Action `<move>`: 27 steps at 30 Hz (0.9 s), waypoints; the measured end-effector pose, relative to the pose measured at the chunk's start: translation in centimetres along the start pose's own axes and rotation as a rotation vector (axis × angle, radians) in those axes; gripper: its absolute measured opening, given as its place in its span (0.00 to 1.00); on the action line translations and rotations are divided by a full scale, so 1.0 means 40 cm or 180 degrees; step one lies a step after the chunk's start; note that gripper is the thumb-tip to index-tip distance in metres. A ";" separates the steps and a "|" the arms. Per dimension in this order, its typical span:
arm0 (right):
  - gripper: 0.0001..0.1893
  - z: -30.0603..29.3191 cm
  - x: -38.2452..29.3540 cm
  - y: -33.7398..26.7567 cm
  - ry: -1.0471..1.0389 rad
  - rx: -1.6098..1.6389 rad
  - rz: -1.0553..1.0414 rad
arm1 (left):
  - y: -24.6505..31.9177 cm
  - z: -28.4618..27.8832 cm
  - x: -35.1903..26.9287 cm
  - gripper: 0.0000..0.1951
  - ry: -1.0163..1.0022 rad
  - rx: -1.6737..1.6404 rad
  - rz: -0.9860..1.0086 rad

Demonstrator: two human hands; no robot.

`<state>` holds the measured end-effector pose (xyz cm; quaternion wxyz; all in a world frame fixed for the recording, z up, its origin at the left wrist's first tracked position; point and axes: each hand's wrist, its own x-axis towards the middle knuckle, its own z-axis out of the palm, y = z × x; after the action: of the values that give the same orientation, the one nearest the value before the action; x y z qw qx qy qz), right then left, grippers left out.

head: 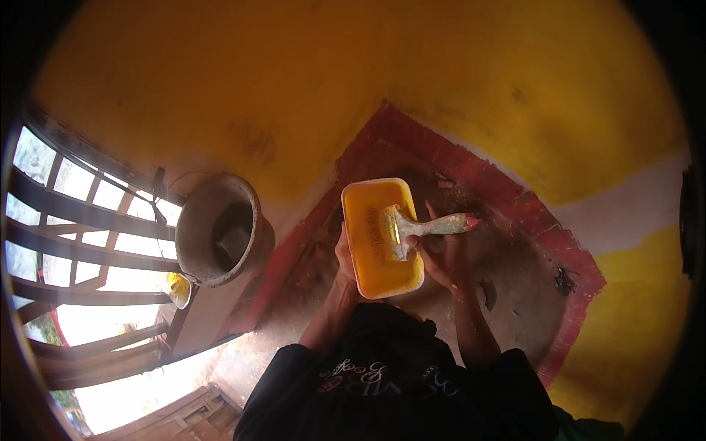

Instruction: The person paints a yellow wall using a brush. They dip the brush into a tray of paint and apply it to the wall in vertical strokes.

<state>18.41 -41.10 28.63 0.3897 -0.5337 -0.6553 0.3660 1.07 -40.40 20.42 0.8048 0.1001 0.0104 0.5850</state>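
In front of my body is a rectangular plastic tub (380,282) with yellow paint inside. My left hand (345,254) grips its left side, the fingers mostly hidden by the tub. A broad flat paintbrush (436,225) with a paint-spattered, red-tipped handle is in my right hand (439,259), thumb against the handle near the ferrule. The brush's head lies over the tub, its bristle end pointing left; whether it touches the paint I cannot tell. A spot of yellow paint marks my right wrist.
A grey-stained bucket (218,231) hangs or stands by the barred window (94,231) at left. Yellow walls (309,99) meet in a corner, with a red painted band (485,171) along their base. Debris (488,294) lies on the brown floor (408,331).
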 end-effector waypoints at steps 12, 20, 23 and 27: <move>0.18 -0.014 0.254 -0.077 0.0084 -0.1982 -0.1110 | 0.022 -0.026 0.227 0.24 0.0253 -0.0049 0.0204; 0.13 -0.064 0.475 -0.022 -0.0292 -0.1345 -0.0963 | 0.021 -0.017 0.356 0.23 0.0373 -0.0166 0.0167; 0.12 -0.098 0.552 -0.032 -0.0352 -0.1749 -0.1005 | 0.011 -0.034 0.392 0.25 0.0061 -0.0182 0.0224; 0.14 -0.125 0.617 -0.027 -0.0673 -0.2142 -0.1320 | -0.004 -0.090 0.420 0.25 0.0307 -0.0431 -0.0008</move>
<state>19.36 -16.66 34.68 0.1894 -0.4473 -0.8686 0.0977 6.04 -24.05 18.56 0.8090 0.0171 0.0097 0.5875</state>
